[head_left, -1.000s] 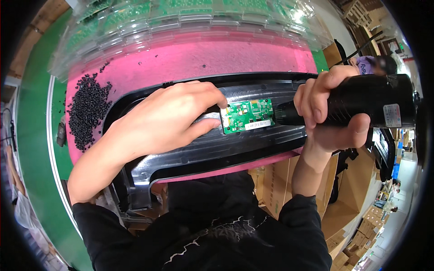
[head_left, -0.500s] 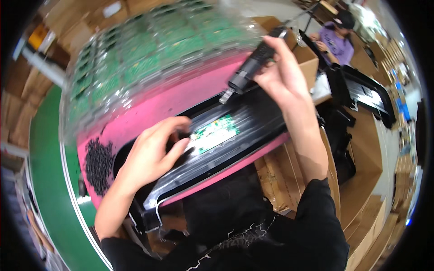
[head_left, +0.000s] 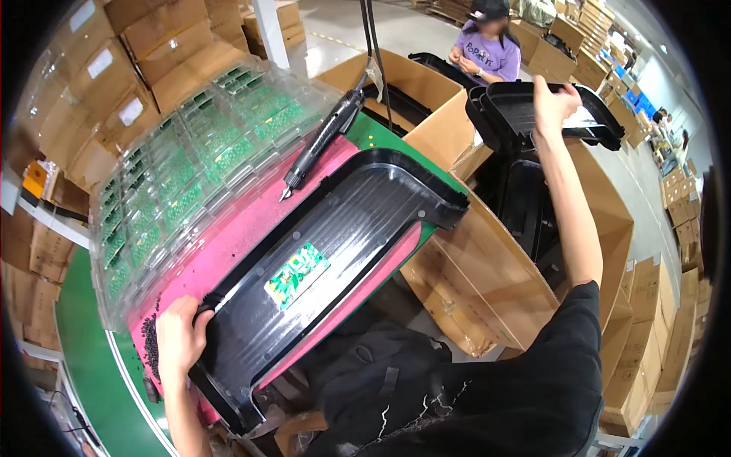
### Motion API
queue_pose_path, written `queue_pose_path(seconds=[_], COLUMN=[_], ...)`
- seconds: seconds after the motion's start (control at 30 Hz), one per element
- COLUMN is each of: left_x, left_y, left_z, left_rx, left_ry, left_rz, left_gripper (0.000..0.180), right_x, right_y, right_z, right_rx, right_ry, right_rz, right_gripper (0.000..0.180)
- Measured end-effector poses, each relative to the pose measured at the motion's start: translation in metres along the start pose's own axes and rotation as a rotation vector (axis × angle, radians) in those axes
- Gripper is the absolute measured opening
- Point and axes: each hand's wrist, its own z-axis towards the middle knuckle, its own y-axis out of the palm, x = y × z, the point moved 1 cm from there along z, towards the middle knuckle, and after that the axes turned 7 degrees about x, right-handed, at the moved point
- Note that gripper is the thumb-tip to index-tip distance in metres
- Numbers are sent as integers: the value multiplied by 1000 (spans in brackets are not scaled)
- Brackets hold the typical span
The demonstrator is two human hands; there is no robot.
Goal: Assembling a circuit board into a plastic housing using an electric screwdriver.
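The person's left arm rises from the lower left, and the left hand (head_left: pixel 180 337) bends over the left end of a long black plastic housing (head_left: pixel 358 206), thumb pointing up against the rim. Its fingers are partly curled on the outer side; whether they pinch the rim cannot be told. The right arm stretches far out to the right, elbow nearly straight, and the right hand (head_left: pixel 554 110) is raised at a second black housing (head_left: pixel 512 114), fingers pointing up and thumb apart from them (how firmly they touch or grip it, I cannot tell).

A green circuit board (head_left: pixel 297 276) lies inside the first housing, on its ribbed floor. It is clear of both hands: to the right of the left thumb and nearer to that hand, and well apart from the right fingers.

Beyond the housing, a black corded screwdriver (head_left: pixel 324 143) slants with its metal bit over the pink mat (head_left: pixel 228 251). A pile of small black screws (head_left: pixel 150 346) is just beside the left hand. Clear plastic trays (head_left: pixel 205 152) of green boards stand behind the mat, and a co-worker in a purple shirt (head_left: pixel 491 57) is farther off, upper right
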Motion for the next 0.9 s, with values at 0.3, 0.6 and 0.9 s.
queue_pose_path(seconds=[0.3, 0.6, 0.9], left_x=[19, -61, -98], left_y=[-68, -73, -78], left_z=[-91, -205, -258], left_rx=[555, 1503, 1504], left_ry=[-86, -857, -996], left_rz=[-42, -1007, -1302], left_gripper=[29, 39, 16], right_x=[118, 173, 178], right_y=[-4, -18, -34], right_z=[-10, 46, 97], right_rx=[-454, -961, -599], right_ry=[970, 887, 871], right_rz=[113, 201, 562], right_gripper=[40, 19, 21])
